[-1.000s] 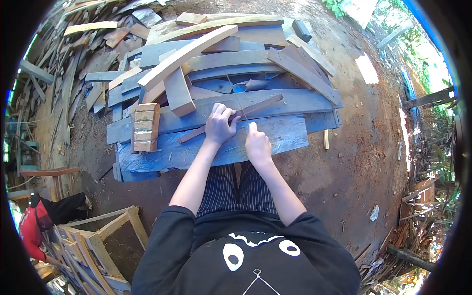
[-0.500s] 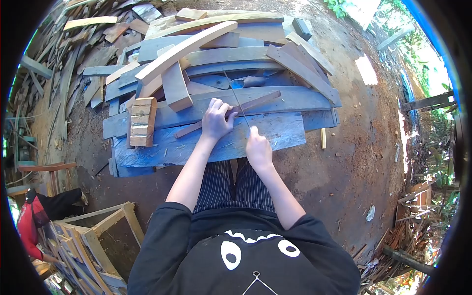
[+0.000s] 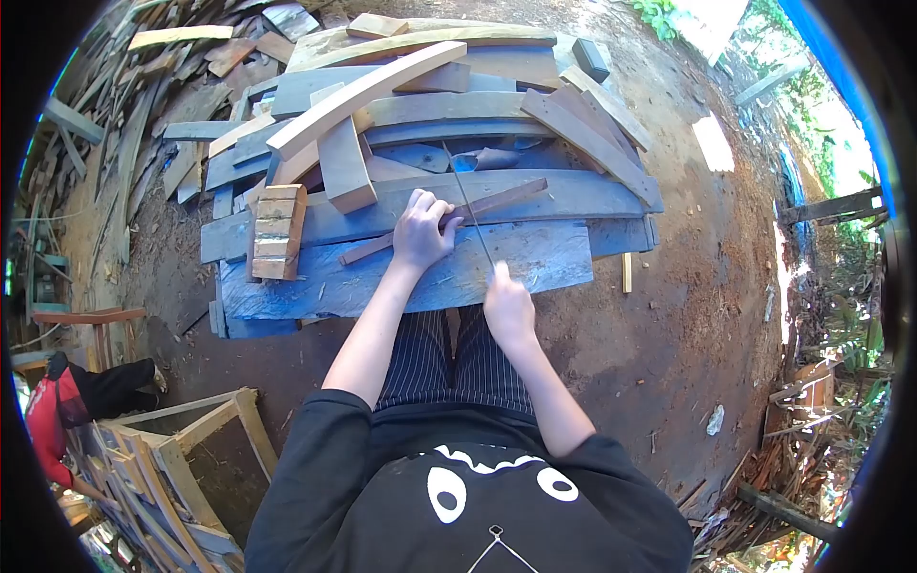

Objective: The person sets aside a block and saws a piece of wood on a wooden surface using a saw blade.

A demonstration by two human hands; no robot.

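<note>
My left hand (image 3: 420,232) is closed around a narrow dark wood strip (image 3: 516,194), pressing it down on the board pile. The strip lies slantwise, with its right end higher in the view. In my right hand (image 3: 509,306) is a handsaw (image 3: 484,241); its thin blade shows nearly edge-on, and the fist hides its handle. The blade crosses the strip just right of my left fingers. Beneath the hands is a wide, weathered plank (image 3: 549,253). To the left, a stack of short wood blocks (image 3: 278,232) sits on the plank.
A pale curved timber (image 3: 368,100) and several boards cover the pile beyond my hands. Scrap wood (image 3: 124,143) lies at far left. A wooden frame (image 3: 205,425) stands at lower left, beside a person in red (image 3: 46,425). Bare dirt ground (image 3: 688,286) lies to the right.
My right hand has drawn the saw back slightly toward my body. The left hand and the strip stay in place. The view has shifted a little.
</note>
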